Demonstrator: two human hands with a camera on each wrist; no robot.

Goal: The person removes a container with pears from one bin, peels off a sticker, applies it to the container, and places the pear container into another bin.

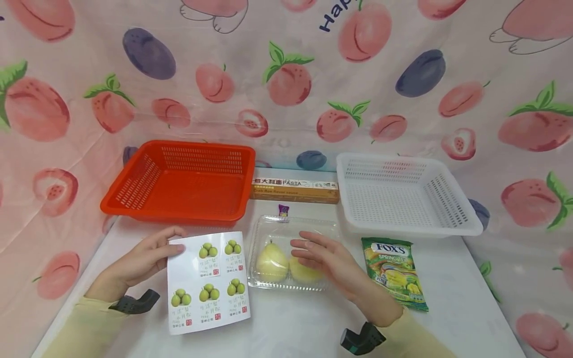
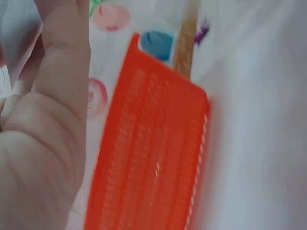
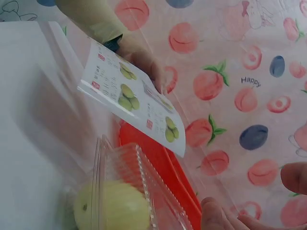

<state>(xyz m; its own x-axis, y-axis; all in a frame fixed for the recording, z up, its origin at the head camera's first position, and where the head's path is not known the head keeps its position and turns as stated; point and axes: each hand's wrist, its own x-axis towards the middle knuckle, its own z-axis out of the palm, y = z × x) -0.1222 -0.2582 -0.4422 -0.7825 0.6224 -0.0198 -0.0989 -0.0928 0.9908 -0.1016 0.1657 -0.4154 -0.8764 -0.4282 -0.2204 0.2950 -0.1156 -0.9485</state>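
Note:
My left hand pinches the upper left corner of a white sheet of pear stickers, thumb on its front face. Rows of green pear pictures with handwriting-style print and small red seals cover the sheet, which tilts up above the table. To its right lies a clear plastic clamshell box with its lid down. Two yellow-green pears show inside, one partly behind my right hand. That hand is over the box's right side, fingers extended and holding nothing; whether it touches the lid I cannot tell.
A red basket stands at the back left and a white basket at the back right. Between them lies a pasta box, with a small purple-wrapped candy in front. A green FOX'S candy bag lies right of my right hand.

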